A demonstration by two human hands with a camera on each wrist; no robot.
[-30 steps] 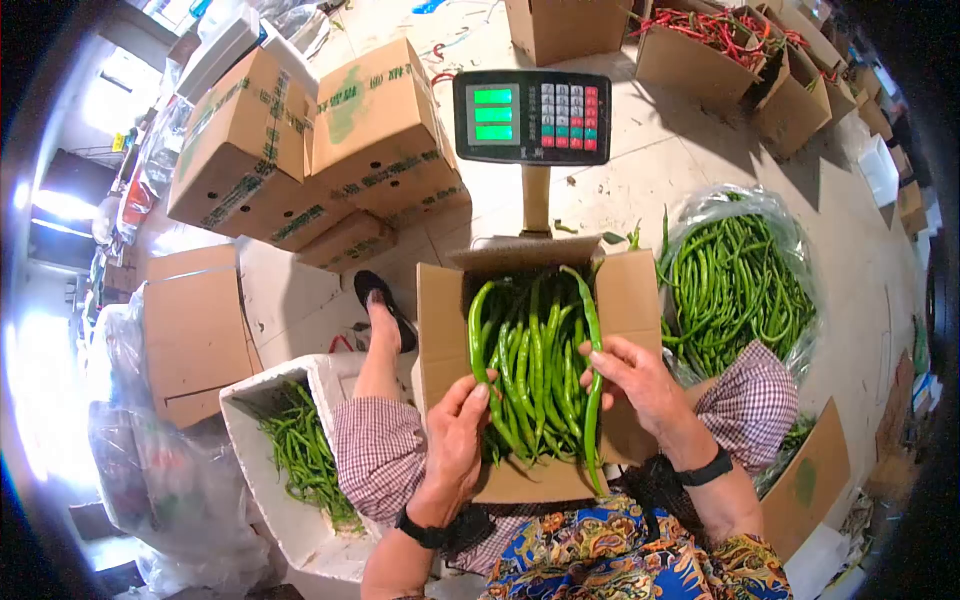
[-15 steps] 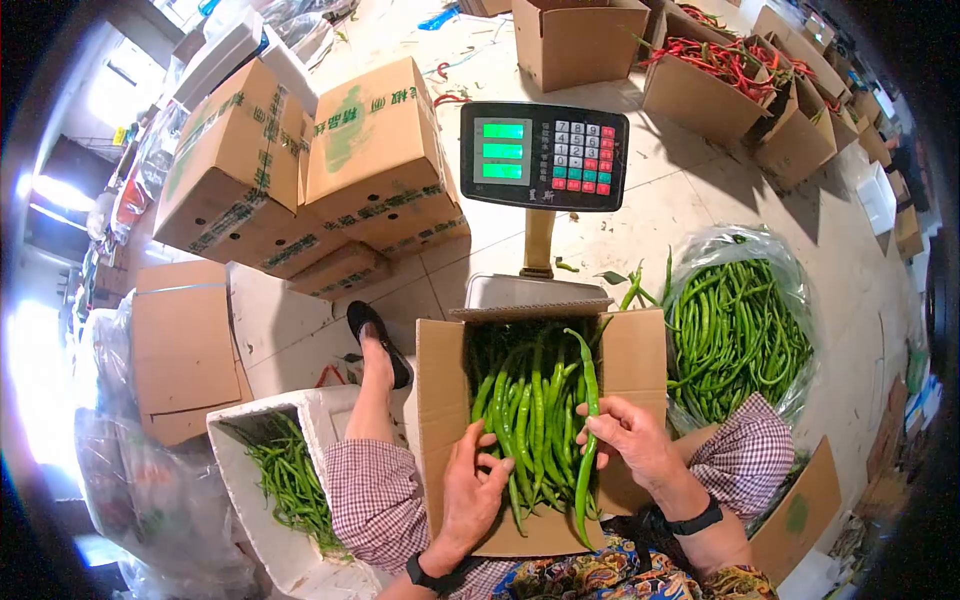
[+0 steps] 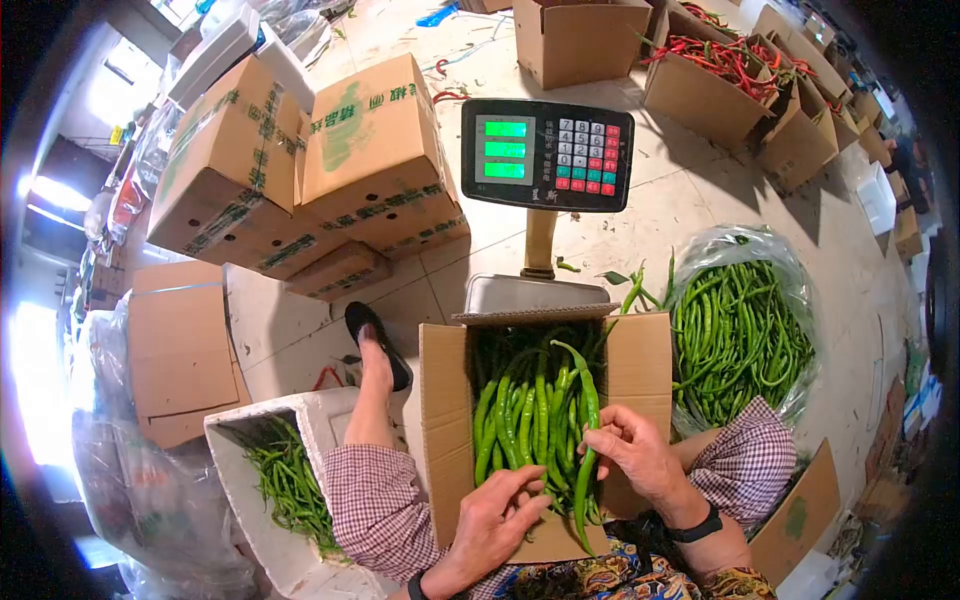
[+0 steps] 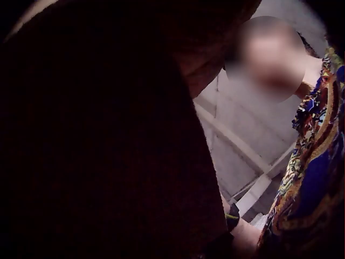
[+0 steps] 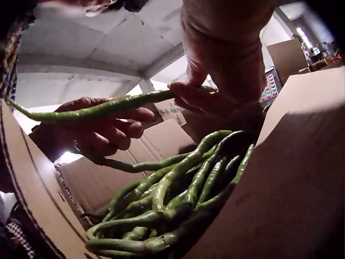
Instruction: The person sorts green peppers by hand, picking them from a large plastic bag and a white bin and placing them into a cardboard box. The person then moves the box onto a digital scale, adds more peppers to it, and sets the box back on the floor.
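Note:
In the head view, a cardboard box (image 3: 445, 420) filled with long green chili peppers (image 3: 530, 415) sits in front of the person. The right hand (image 3: 645, 460) pinches one long green chili pepper (image 3: 586, 480) between thumb and fingers above the pile. That same chili pepper (image 5: 108, 110) stretches across the right wrist view, its far end tapering past the left hand (image 5: 99, 135). Near the box's front edge, the left hand (image 3: 500, 520) hovers over the pepper tips, fingers loosely bent. The left wrist view is mostly dark and shows no work.
Behind the box stands a scale with a lit display (image 3: 545, 155). A plastic bag (image 3: 800, 275) of green peppers lies right, a white foam box (image 3: 225, 470) of them left. Stacked cartons (image 3: 375, 140) and boxes of red peppers (image 3: 700, 95) stand further back.
The left hand let go of a pepper at the pile's left side, then moved right and nearer the body. The right hand keeps its pepper, now lower over the front edge.

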